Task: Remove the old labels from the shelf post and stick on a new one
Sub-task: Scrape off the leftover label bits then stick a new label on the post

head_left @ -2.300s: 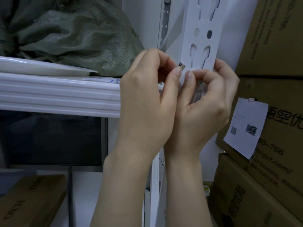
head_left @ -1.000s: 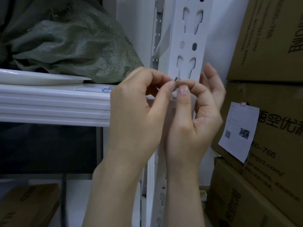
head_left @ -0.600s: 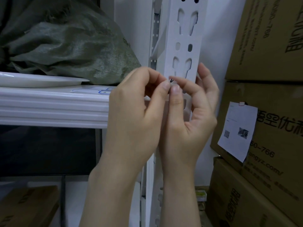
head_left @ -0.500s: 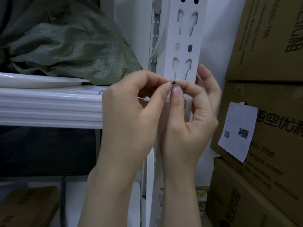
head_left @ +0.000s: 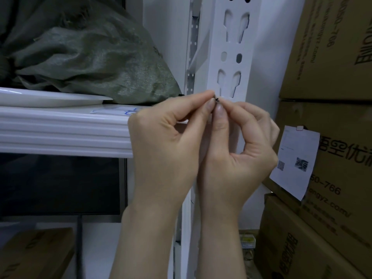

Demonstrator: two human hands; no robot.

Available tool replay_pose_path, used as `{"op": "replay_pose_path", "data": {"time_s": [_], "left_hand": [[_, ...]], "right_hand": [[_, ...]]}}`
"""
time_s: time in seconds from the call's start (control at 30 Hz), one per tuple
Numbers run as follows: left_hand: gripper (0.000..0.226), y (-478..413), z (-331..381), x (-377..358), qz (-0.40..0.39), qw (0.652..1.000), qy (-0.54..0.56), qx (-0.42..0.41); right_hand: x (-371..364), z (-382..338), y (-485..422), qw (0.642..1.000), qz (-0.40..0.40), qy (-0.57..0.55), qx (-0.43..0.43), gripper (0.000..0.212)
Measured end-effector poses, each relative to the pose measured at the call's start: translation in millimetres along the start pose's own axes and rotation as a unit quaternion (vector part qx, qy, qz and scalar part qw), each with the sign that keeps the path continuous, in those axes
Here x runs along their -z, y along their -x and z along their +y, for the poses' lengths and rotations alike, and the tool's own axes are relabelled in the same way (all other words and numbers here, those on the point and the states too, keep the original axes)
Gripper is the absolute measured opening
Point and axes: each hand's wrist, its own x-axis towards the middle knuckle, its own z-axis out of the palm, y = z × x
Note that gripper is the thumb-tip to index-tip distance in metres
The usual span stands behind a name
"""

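Note:
A white slotted shelf post [head_left: 231, 63] rises through the middle of the view. My left hand [head_left: 167, 141] and my right hand [head_left: 237, 150] meet in front of it, fingertips pressed together. Between them both pinch a tiny dark-edged scrap of label [head_left: 217, 100], only a sliver of which shows. My hands hide the post's face below the keyhole slots, so I cannot tell whether any label remains there.
A white shelf beam [head_left: 64, 129] runs left from the post, with a green woven sack [head_left: 88, 57] and a white plate [head_left: 50, 96] on it. Stacked cardboard boxes [head_left: 332, 57] stand at the right; one bears a taped white paper slip [head_left: 296, 162].
Both hands have stayed together in front of the post, working the small scrap between the fingertips. My right hand's fingers, earlier spread against the post, have curled in.

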Motion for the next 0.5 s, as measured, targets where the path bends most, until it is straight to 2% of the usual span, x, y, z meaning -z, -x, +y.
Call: {"op": "replay_pose_path", "data": {"time_s": [0.2,0.5], "left_hand": [[0.014,-1.1,2.5,3.3,0.006,0.998,0.056,0.024],[0.008,-4.6,0.4,14.3,0.041,0.997,0.054,0.024]], "right_hand": [[-0.5,-6.2,0.6,1.000,-0.005,-0.029,0.007,0.009],[-10.2,-19.4,11.2,0.999,-0.032,-0.025,-0.013,0.015]]}}
